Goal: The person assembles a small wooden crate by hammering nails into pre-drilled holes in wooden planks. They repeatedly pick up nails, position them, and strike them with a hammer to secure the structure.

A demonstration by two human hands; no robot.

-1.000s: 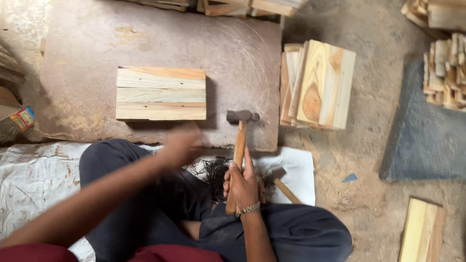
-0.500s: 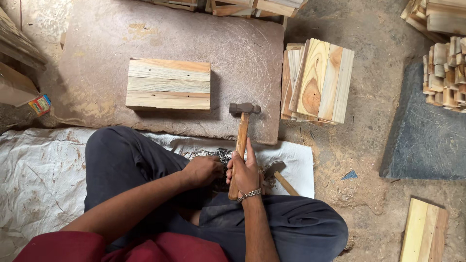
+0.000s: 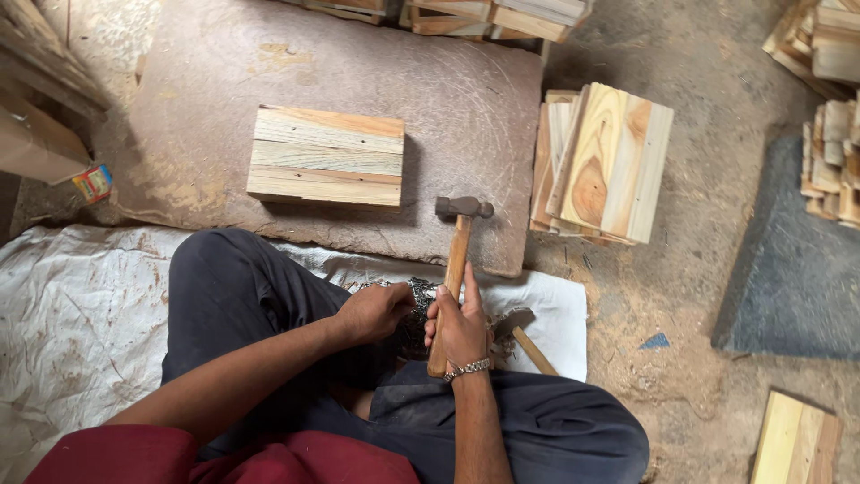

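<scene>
Right hand (image 3: 459,327) grips hammer (image 3: 459,260) by the handle, lower centre, head up near the slab (image 3: 269,72) edge. Left hand (image 3: 374,311) curls into nail pile (image 3: 417,314) beside it; grip contents unclear. Board (image 3: 325,156) lies on slab, centre-left.

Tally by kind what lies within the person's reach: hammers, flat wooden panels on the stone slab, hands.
Wooden-handled hammer with dark metal head, gripped by right hand: 1
Flat pale plank panel on grey stone slab: 1
Hands, left hand and right hand: 2
Total: 4

A small, colourful red-yellow-blue packet (image 3: 93,183) lies at the left edge beside a brown cardboard box (image 3: 36,143).
</scene>
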